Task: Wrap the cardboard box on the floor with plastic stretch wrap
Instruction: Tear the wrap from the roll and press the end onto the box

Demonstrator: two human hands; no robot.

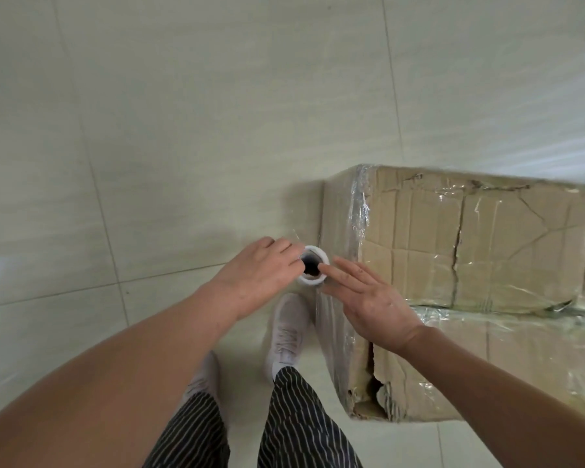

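Note:
A large worn cardboard box (487,238) lies on the floor at the right, with clear film over its top and near side and a torn lower corner. The stretch wrap roll (309,282) stands upright just left of the box, its dark core hole facing me. My left hand (260,275) grips the roll from the left, fingers curled against it. On the roll's right side rests my right hand (368,298), fingers straight, the index tip on the core's rim. A sheet of film (331,336) runs from the roll down along the box's near corner.
Pale tiled floor (183,130) spreads to the left and beyond the box. My feet in white shoes (287,332) and striped trousers (301,420) stand right beside the box's torn corner (375,396).

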